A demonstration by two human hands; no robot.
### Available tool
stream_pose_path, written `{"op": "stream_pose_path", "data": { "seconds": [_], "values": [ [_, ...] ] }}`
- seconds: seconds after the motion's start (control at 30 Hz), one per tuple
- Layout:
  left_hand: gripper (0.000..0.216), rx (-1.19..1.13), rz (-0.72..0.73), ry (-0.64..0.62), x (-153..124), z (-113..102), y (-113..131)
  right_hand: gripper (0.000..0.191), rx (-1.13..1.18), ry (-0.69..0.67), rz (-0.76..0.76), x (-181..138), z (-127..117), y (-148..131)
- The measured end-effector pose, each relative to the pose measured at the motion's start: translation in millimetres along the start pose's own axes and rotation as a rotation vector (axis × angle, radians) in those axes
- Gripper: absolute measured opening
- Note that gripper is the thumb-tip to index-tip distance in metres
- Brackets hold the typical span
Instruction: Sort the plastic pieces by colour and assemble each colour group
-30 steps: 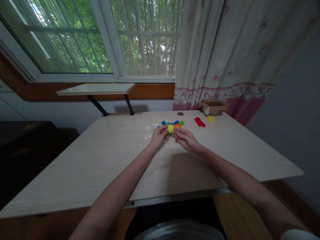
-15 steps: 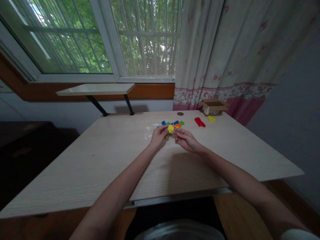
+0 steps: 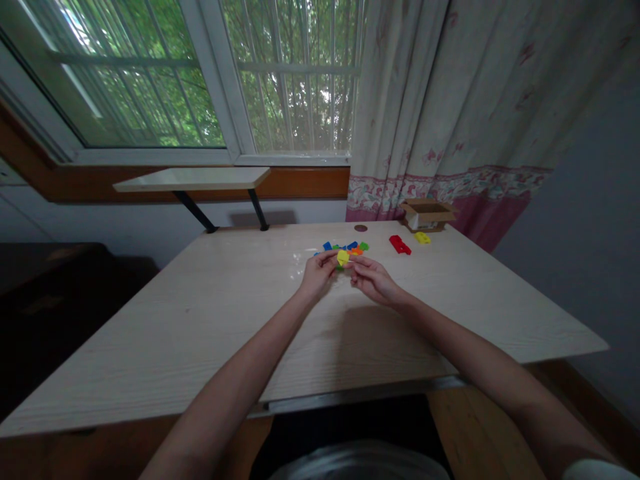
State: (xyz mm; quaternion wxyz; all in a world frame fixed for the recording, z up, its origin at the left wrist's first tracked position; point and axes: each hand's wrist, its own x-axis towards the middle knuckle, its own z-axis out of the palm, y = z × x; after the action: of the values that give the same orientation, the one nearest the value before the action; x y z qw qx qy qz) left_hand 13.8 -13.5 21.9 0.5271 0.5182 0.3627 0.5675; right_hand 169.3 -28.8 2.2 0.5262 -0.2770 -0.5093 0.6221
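Between my two hands, above the middle of the table, is a small yellow toy block point(image 3: 343, 257). My left hand point(image 3: 319, 273) pinches it from the left with thumb and fingers. From the right, the fingertips of my right hand point(image 3: 374, 280) close on its other side. The block's exact shape is too small to make out. Just behind it on the tabletop lie loose pieces: a blue piece point(image 3: 327, 246), another blue piece point(image 3: 353, 245), a green piece point(image 3: 364, 246) and an orange piece point(image 3: 357, 251). My hands partly hide this pile.
A red piece point(image 3: 400, 245) and a yellow piece point(image 3: 423, 238) lie on the table point(image 3: 225, 320) to the right. Behind them stands an open cardboard box point(image 3: 429, 215). A dark round spot point(image 3: 361, 228) marks the back edge. A small raised shelf point(image 3: 200, 178) stands at back left.
The yellow block has turned very slightly and shifted a touch to the right between my fingers. Both hands stay in nearly the same place.
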Motion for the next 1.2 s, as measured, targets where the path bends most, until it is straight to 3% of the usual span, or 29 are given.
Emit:
{"op": "stream_pose_path", "data": {
  "seconds": [0.13, 0.3, 0.5, 0.73, 0.87, 1.2],
  "values": [
    [0.04, 0.03, -0.003, 0.004, 1, -1, 0, 0.05, -0.061, 0.098, -0.029, 3, 0, 1],
    [0.037, 0.055, -0.004, 0.027, 1, -1, -2, 0.05, -0.198, 0.148, -0.096, 5, 0, -1],
    [0.039, 0.062, -0.018, 0.0, 0, -1, -2, 0.049, -0.288, 0.213, -0.172, 7, -2, 4],
    [0.047, -0.06, -0.078, -0.095, 2, -3, -8, 0.047, -0.308, 0.288, -0.139, 10, -10, 5],
    [0.045, -0.023, -0.031, -0.081, 2, -2, -10, 0.04, -0.266, 0.239, -0.119, 10, -11, 6],
    [0.045, 0.016, 0.018, -0.091, 1, -2, -10, 0.041, 0.124, 0.212, 0.079, 6, -1, 5]
  ]
}}
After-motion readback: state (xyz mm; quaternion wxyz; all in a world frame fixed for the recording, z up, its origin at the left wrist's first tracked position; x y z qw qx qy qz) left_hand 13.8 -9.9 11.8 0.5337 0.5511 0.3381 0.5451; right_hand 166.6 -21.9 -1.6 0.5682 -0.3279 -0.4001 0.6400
